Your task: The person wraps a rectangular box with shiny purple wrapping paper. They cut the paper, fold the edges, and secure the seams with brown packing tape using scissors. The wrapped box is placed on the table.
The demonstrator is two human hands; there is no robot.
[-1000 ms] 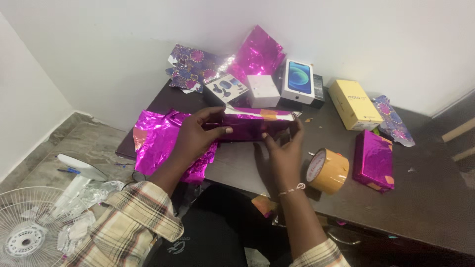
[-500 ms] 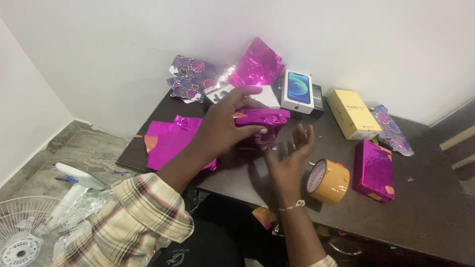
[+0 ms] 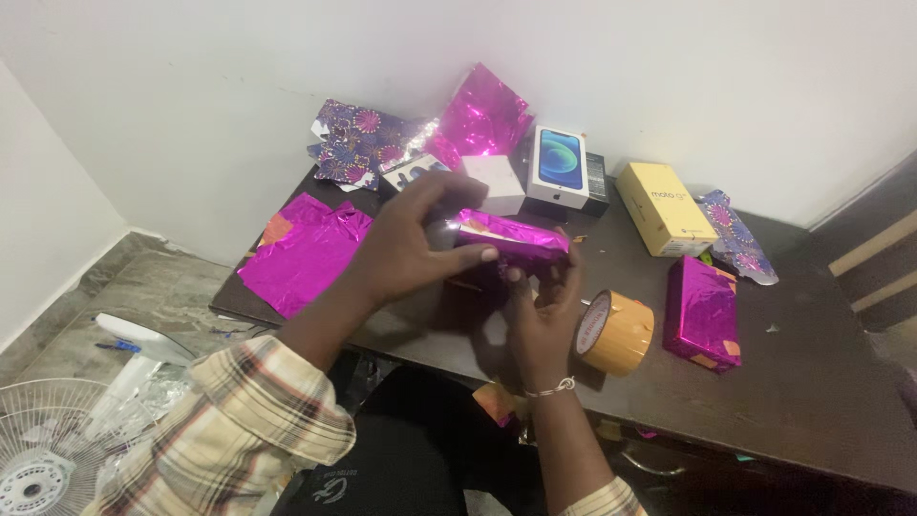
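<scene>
Both hands hold a long box wrapped in shiny magenta foil (image 3: 516, 239) just above the dark table (image 3: 812, 392). My left hand (image 3: 406, 244) grips its left end from above, thumb along the front. From below and in front, my right hand (image 3: 540, 306) supports the box with its fingers curled up around the right part. A loose sheet of magenta foil (image 3: 301, 248) lies flat on the table to the left of my left hand.
A tan tape roll (image 3: 616, 332) stands right of my right hand, beside a wrapped magenta box (image 3: 702, 313). At the back are a yellow box (image 3: 664, 208), a phone box (image 3: 559, 164), a small white box (image 3: 497, 182) and patterned purple paper (image 3: 358, 145). A white fan (image 3: 48, 449) stands on the floor.
The left hand lifted the wrapped box off the table and turned it. The right hand let go, opened, then closed under it again. The loose foil sheet now lies flatter at left.
</scene>
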